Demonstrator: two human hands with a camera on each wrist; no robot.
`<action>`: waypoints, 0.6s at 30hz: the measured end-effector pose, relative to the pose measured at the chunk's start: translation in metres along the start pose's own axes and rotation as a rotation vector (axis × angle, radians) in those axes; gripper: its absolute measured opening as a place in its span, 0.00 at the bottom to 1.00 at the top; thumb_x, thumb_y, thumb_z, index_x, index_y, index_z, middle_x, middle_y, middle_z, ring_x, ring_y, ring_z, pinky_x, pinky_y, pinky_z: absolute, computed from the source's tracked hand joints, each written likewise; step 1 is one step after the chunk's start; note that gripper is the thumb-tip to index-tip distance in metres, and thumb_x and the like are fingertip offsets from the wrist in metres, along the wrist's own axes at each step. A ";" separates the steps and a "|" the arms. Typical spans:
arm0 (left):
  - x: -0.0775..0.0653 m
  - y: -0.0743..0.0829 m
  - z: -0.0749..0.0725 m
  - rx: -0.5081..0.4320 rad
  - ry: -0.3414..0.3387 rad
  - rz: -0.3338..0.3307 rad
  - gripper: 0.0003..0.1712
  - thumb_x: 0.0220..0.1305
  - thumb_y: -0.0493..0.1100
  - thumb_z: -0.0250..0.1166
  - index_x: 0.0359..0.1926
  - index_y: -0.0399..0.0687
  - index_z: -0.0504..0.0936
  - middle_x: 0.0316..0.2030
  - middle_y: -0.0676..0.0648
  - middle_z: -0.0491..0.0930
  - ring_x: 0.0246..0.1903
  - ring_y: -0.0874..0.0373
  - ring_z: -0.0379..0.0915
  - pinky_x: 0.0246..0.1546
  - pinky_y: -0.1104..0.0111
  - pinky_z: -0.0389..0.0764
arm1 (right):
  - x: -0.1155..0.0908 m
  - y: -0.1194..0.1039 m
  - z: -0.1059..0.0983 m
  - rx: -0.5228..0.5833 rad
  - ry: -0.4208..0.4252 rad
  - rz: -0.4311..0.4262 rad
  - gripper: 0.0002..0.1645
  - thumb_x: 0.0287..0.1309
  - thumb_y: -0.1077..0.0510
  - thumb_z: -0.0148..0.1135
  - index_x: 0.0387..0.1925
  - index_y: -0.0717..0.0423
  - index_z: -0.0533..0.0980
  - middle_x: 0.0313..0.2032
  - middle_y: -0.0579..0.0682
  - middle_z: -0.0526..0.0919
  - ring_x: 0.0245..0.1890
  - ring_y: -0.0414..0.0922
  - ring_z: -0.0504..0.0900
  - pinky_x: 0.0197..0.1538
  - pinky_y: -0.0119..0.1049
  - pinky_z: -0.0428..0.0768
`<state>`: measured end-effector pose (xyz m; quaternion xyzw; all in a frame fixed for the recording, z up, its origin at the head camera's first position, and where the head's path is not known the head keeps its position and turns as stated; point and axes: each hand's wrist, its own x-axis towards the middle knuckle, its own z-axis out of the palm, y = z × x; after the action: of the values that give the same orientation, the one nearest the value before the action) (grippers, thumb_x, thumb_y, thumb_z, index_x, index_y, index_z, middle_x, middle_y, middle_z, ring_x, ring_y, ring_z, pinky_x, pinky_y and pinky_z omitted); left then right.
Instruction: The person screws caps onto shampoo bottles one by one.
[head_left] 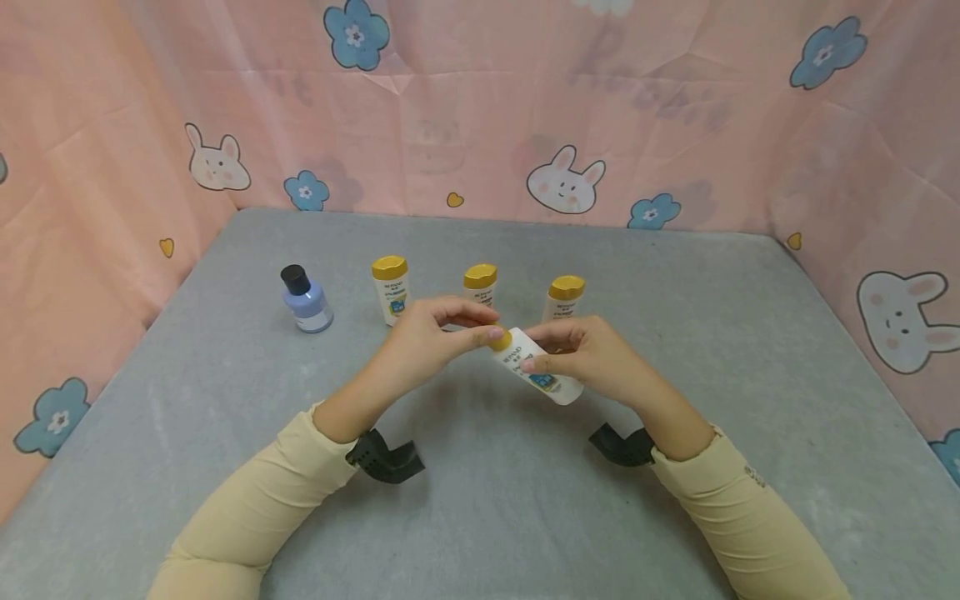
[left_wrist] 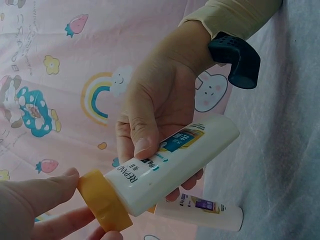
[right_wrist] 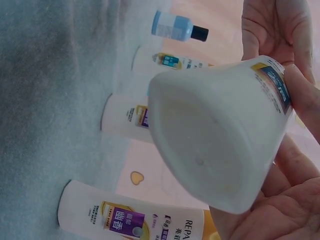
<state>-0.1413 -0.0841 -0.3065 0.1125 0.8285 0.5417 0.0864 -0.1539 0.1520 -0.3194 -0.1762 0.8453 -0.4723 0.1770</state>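
Note:
A white plastic bottle [head_left: 561,389] with a yellow cap [left_wrist: 102,200] is held tilted above the table, its cap end toward the upper left in the head view. My right hand [head_left: 596,358] grips the bottle's body, thumb across the front near a blue label. At the other end, my left hand [head_left: 427,337] pinches the cap between thumb and fingers. The cap sits on the bottle's neck end; whether it is loose I cannot tell. In the right wrist view the bottle's base [right_wrist: 200,150] faces the camera.
Three similar yellow-capped bottles stand behind the hands: a left one [head_left: 391,292], a middle one [head_left: 480,278] and a right one [head_left: 564,304]. Farther left stands a lilac-blue bottle [head_left: 311,308] with a black cap. A printed pink cloth [head_left: 465,108] encloses the grey table [head_left: 495,517].

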 end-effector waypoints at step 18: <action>-0.002 0.001 -0.003 -0.057 -0.064 0.039 0.16 0.63 0.45 0.71 0.52 0.51 0.86 0.53 0.52 0.82 0.54 0.56 0.81 0.54 0.63 0.84 | -0.001 -0.003 0.000 -0.011 0.010 0.010 0.24 0.58 0.52 0.71 0.55 0.56 0.82 0.47 0.56 0.87 0.41 0.45 0.84 0.44 0.38 0.83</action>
<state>-0.1402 -0.0866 -0.3045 0.1433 0.8072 0.5628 0.1057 -0.1524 0.1512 -0.3167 -0.1707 0.8495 -0.4678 0.1741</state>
